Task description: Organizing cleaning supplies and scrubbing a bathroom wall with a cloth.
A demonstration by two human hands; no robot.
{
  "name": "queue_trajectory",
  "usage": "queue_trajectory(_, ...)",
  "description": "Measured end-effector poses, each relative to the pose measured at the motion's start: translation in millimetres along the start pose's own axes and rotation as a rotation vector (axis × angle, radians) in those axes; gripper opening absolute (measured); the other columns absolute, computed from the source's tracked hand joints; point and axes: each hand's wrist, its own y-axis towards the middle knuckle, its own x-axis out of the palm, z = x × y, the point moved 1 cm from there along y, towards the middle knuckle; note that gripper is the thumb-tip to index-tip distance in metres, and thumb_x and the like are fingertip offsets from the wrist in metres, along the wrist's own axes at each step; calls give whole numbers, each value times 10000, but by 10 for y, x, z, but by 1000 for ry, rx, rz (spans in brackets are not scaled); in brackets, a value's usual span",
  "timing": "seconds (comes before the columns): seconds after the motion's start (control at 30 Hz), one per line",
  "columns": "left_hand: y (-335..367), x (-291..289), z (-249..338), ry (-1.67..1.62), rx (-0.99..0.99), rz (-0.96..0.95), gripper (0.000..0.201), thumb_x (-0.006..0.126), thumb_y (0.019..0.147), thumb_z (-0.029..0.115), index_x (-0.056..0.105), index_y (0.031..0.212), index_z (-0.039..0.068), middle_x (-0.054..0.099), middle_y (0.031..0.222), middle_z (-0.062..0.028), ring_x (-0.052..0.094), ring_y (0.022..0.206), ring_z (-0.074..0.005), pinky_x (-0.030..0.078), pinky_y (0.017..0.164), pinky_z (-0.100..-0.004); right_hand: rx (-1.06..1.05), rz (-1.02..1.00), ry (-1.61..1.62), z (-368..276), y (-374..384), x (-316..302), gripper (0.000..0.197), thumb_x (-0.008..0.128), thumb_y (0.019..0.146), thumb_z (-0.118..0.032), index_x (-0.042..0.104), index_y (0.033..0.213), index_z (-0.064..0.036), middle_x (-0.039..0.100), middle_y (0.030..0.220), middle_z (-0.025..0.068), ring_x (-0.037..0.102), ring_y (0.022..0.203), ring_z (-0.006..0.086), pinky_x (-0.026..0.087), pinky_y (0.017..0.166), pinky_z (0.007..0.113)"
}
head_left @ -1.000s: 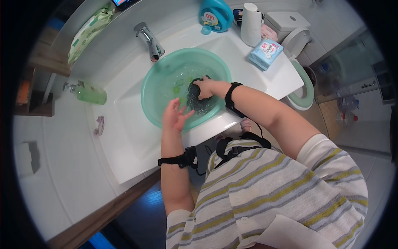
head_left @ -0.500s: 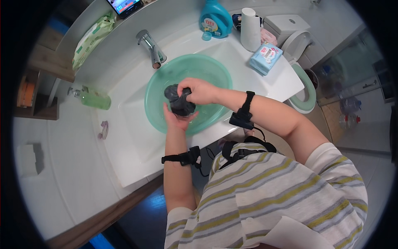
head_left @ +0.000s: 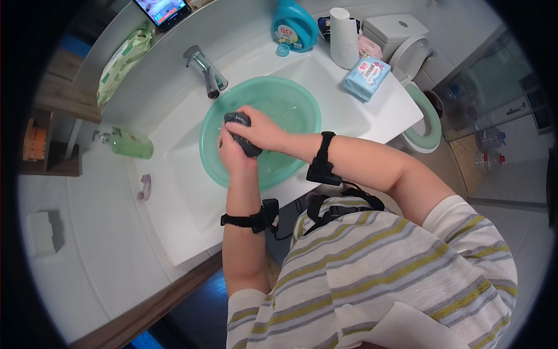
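Both the left hand [head_left: 232, 156] and right hand [head_left: 263, 131] are clenching a dark wet cloth [head_left: 243, 132] over a round green plastic basin [head_left: 296, 104] sitting in the white bathroom sink [head_left: 180, 192], beside a toilet [head_left: 418, 75].

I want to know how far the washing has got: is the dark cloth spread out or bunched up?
Bunched up. Both the left hand and the right hand clasp the dark cloth as a tight wad above the green basin.

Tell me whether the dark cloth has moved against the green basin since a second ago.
Yes. The dark cloth went from the basin's right side to its left rim, gripped between both hands.
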Motion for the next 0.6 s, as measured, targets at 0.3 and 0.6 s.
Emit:
queue_trajectory(0.3, 3, -176, -61, 472, 249, 119, 206, 572, 850, 182, 571, 824, -22, 594, 907, -105, 592, 704, -187, 483, 615, -308, 325, -84, 312, 199, 12, -9, 482, 500, 854, -378, 507, 1142, 10, 575, 1065, 156, 564, 941, 231, 453, 788, 325)
queue_trajectory(0.6, 5, -249, -164, 1167, 6, -84, 274, 618, 827, 247, 590, 945, 0, 615, 925, -66, 568, 848, -224, 435, 758, -344, 473, -38, -218, 709, 38, -299, 517, 449, 862, -413, 538, 1113, 30, 621, 971, 194, 607, 853, 343, 472, 777, 393)
